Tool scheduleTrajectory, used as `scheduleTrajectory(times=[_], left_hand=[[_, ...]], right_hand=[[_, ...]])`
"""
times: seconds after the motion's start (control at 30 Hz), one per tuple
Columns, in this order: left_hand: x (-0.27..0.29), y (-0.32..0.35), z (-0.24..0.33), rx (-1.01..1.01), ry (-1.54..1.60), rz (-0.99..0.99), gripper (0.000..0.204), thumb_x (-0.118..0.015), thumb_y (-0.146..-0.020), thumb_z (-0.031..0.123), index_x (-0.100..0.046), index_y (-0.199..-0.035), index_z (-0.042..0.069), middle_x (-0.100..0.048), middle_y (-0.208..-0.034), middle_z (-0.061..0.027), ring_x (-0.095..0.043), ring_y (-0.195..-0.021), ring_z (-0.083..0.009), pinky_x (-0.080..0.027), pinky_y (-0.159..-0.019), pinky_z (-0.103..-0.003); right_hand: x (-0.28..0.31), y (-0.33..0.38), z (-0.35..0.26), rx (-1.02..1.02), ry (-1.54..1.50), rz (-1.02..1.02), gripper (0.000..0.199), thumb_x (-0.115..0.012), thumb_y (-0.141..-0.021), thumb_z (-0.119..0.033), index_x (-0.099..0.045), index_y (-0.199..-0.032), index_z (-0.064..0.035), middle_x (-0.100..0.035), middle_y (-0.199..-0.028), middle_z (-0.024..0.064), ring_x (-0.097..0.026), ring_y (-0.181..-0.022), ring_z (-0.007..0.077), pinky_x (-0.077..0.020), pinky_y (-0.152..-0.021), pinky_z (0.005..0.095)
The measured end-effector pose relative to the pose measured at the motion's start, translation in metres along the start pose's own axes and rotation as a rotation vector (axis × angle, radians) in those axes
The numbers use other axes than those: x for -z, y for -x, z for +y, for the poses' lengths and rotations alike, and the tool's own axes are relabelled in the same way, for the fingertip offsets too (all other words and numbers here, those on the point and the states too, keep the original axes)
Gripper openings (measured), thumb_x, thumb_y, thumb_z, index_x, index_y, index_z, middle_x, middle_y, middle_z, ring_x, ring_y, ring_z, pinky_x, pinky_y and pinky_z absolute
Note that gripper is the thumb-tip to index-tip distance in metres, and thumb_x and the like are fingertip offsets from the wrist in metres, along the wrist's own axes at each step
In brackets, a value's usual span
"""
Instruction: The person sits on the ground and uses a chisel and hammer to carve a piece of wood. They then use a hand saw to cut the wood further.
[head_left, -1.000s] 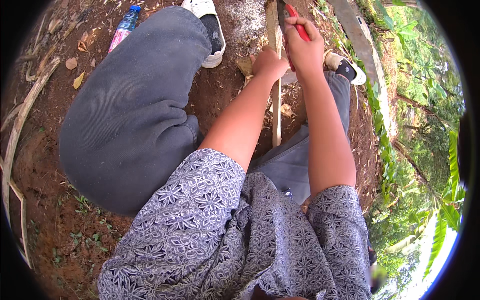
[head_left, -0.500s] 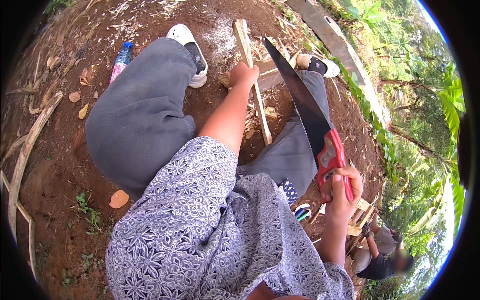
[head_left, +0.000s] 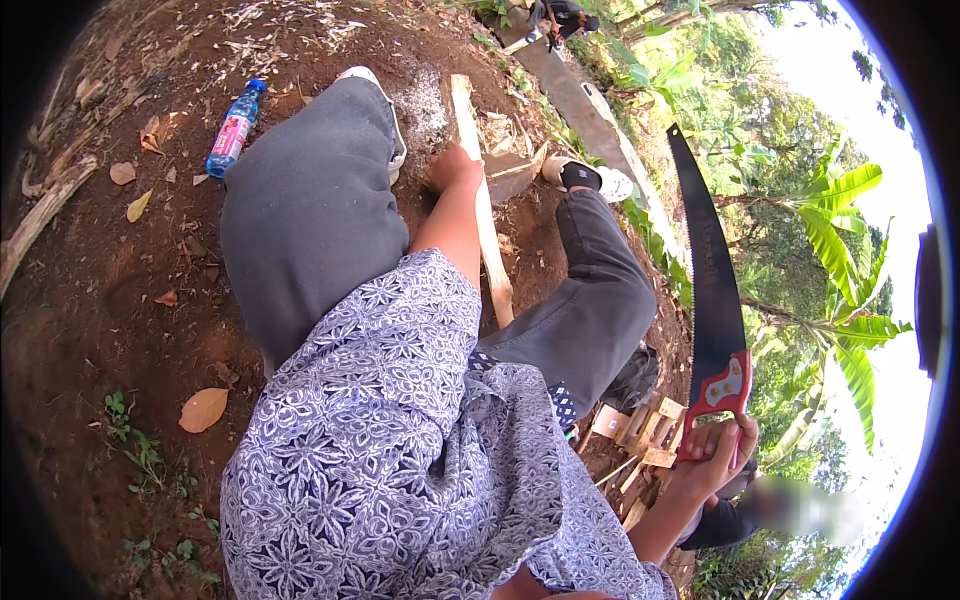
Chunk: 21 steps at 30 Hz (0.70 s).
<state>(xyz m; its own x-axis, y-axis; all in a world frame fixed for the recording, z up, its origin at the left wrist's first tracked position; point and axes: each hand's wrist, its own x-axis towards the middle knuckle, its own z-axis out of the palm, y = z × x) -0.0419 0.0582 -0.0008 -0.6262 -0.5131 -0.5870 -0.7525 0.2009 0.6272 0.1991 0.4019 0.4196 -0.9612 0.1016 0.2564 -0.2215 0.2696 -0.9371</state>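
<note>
My left hand [head_left: 458, 170] is closed around the upper part of a long, narrow wooden strip [head_left: 492, 250], which slants between my legs. Beside that hand, a wooden block [head_left: 512, 178] lies on the soil near my right foot. Well out to the right, my right hand [head_left: 712, 450] grips the red handle of a handsaw [head_left: 712, 270]. Its dark toothed blade points up, apart from the strip.
A blue-capped plastic bottle [head_left: 232, 130] lies by my left knee. Pale sawdust [head_left: 422, 105] covers soil beyond the strip. Slatted wooden pieces [head_left: 645, 432] sit right of my thigh. One person [head_left: 722, 522] is behind my right hand, another [head_left: 562, 18] far ahead.
My right hand has swung the saw outward to the right, away from the strip, with the blade more upright. My left hand still holds the strip. The view has turned.
</note>
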Motion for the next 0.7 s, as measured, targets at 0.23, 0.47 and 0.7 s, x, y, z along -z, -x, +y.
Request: scheduleTrajectory(times=[0.23,0.47,0.7], left_hand=[[-0.010,-0.003,-0.009,0.024,0.044,0.035,0.099,-0.074,-0.084,0.044,-0.027,-0.152,-0.010,-0.065,-0.132,-0.0234,-0.062,-0.126,-0.0328,-0.029,-0.121,-0.049],[-0.016,-0.013,0.010,0.090,0.198,0.110,0.109,-0.084,-0.076,0.049,-0.030,-0.147,-0.014,-0.066,-0.125,-0.0277,-0.068,-0.115,-0.0378,-0.055,-0.099,-0.043],[-0.025,-0.045,0.011,-0.159,0.613,-0.215,0.047,-0.075,-0.081,0.030,-0.066,-0.112,-0.004,-0.074,-0.102,-0.0195,-0.072,-0.098,-0.0324,-0.055,-0.088,-0.041]], right_hand=[[-0.025,-0.077,0.009,0.173,-0.012,-0.074,0.022,-0.056,-0.106,-0.009,-0.060,-0.127,-0.0044,-0.047,-0.068,0.0007,-0.043,-0.056,0.0078,-0.0365,-0.049,0.0223],[-0.079,-0.146,0.077,0.090,-0.178,-0.025,0.021,-0.060,-0.102,-0.005,-0.061,-0.122,-0.0003,-0.050,-0.071,0.0021,-0.046,-0.057,0.0093,-0.0395,-0.052,0.0238],[-0.080,-0.142,0.085,-0.057,-0.263,-0.024,0.021,-0.059,-0.102,-0.006,-0.060,-0.122,0.0013,-0.048,-0.071,0.0009,-0.045,-0.057,0.0084,-0.0404,-0.054,0.0244]])
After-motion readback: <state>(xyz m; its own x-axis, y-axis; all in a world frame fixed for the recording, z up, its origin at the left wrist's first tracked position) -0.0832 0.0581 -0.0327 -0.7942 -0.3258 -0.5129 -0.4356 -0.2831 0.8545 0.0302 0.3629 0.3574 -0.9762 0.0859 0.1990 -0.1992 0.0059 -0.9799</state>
